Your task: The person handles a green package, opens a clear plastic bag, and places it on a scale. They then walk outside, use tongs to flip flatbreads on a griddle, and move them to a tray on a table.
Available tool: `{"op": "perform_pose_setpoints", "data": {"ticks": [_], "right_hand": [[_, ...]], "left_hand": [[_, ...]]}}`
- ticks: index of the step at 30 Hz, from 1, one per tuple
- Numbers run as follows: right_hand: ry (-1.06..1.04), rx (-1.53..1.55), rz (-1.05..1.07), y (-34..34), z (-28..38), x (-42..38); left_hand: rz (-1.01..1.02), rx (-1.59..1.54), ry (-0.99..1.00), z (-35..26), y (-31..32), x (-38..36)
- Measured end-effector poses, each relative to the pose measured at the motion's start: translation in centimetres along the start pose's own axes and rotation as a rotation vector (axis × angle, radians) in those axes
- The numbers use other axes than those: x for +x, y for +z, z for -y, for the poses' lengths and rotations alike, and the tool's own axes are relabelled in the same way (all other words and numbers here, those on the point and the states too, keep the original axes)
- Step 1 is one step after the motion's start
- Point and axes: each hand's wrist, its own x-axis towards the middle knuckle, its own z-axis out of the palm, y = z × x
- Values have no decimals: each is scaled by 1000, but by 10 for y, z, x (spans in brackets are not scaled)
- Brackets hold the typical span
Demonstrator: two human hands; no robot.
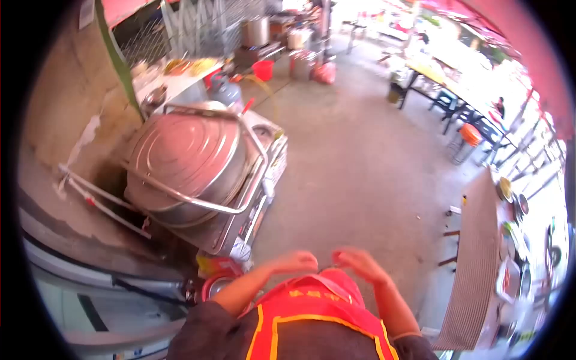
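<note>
My left hand [296, 261] is in front of my red apron [312, 294] with yellow trim, its fingers pointing inward. My right hand [360, 264] faces it across a small gap, fingers stretched toward the left. Both are slightly blurred and apart from each other, and I see nothing held in either. The apron is the nearest thing to both hands. Ahead and to the left stands a large round metal cooker [186, 156] with a domed lid and a tubular handle frame.
A side table [174, 81] with food stands behind the cooker, near a gas cylinder [225, 90] and a red bucket [263, 70]. On the right are a long striped-top table [471, 270], bowls and an orange stool [470, 135]. Concrete floor [348, 168] lies ahead.
</note>
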Motion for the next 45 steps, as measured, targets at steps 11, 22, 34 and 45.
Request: {"op": "perform_pose_setpoints", "data": {"ticks": [11,22,34,45], "right_hand": [[68,-320,28,-108,-112,569],[18,-749,244,42,-189,947],[-29,-779,373,103,-237,959],[178,-198,349,-125,-6,701]], "left_hand": [[-1387,591,-575,55,-178,38],[-1275,392,-1432,82,-203,91],[-1239,249,-1470,81,-196,92],[-927,198,-1230,68,-243,56]]}}
